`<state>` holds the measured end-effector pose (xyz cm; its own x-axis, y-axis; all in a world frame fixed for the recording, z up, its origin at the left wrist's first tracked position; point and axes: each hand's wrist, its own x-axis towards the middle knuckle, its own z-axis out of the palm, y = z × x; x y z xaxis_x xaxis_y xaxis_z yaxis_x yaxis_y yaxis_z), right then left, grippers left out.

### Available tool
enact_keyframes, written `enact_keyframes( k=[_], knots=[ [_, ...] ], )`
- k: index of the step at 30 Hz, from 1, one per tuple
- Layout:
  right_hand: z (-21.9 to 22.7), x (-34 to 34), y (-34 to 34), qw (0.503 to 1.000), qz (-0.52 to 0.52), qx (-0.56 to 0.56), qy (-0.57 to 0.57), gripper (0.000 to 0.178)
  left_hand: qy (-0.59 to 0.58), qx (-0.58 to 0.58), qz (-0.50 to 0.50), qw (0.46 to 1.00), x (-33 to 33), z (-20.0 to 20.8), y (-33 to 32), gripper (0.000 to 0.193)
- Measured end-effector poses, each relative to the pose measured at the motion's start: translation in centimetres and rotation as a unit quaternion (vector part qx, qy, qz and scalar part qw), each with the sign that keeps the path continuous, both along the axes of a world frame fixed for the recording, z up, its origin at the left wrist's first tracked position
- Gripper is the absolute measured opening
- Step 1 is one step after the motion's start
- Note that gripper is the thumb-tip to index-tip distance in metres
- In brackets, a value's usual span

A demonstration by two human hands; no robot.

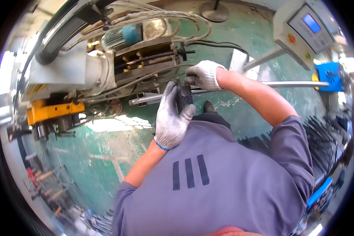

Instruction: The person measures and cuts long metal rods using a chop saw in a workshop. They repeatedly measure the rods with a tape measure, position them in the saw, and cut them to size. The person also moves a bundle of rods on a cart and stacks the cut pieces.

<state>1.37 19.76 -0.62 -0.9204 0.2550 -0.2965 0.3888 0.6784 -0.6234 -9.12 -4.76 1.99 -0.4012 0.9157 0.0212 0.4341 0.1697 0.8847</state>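
Both my hands wear greyish-white knit gloves and meet at a dark, rough-surfaced block (pixel 187 98) in front of my body. My left hand (pixel 171 118) holds it from the left, its fingers long and straight along the side and the thumb across the near end. At the far end, my right hand (pixel 203 74) is closed with curled fingers on the block's top; the fingertips are partly hidden. A long metal bar (pixel 263 84) runs crosswise by the block, and its left end sticks out past my left hand.
A machine with a motor (pixel 124 37), hoses and a black handwheel (pixel 182 51) stands ahead on the left. An orange bracket (pixel 55 112) juts out at the left. A control box (pixel 303 31) stands at far right, above a blue device (pixel 329 76). Dark rods (pixel 322 137) lie at right.
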Motion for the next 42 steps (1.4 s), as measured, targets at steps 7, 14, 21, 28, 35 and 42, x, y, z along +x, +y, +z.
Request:
enact_keyframes(
  k=[7, 14, 21, 28, 35, 42],
  knots=[
    [-2.6, -0.6, 1.5, 0.993, 0.047, -0.090, 0.054, 0.029, -0.159, 0.028, 0.205, 0.965, 4.7, -1.3, 1.9, 0.064],
    [-4.0, -0.7, 2.1, 0.984, 0.063, -0.112, 0.122, 0.037, -0.169, 0.048, 0.239, 0.955, 5.0, -1.2, 2.6, 0.062],
    [-8.8, -2.2, 3.1, 0.951, 0.139, -0.143, 0.238, 0.027, -0.218, 0.056, 0.259, 0.939, 5.1, -1.6, 3.2, 0.058],
    [-8.5, -1.9, 2.6, 0.963, 0.131, -0.172, 0.162, 0.032, -0.164, -0.035, 0.273, 0.947, 4.6, 1.2, 4.5, 0.043],
    [-4.5, -2.1, 1.6, 0.972, 0.024, -0.229, -0.053, 0.060, -0.138, 0.023, 0.249, 0.958, 4.5, -0.4, 3.6, 0.045],
    [-5.2, -1.9, 1.0, 0.971, -0.017, -0.236, -0.021, 0.051, -0.134, -0.031, 0.250, 0.958, 4.3, 0.1, 3.9, 0.044]
  ],
)
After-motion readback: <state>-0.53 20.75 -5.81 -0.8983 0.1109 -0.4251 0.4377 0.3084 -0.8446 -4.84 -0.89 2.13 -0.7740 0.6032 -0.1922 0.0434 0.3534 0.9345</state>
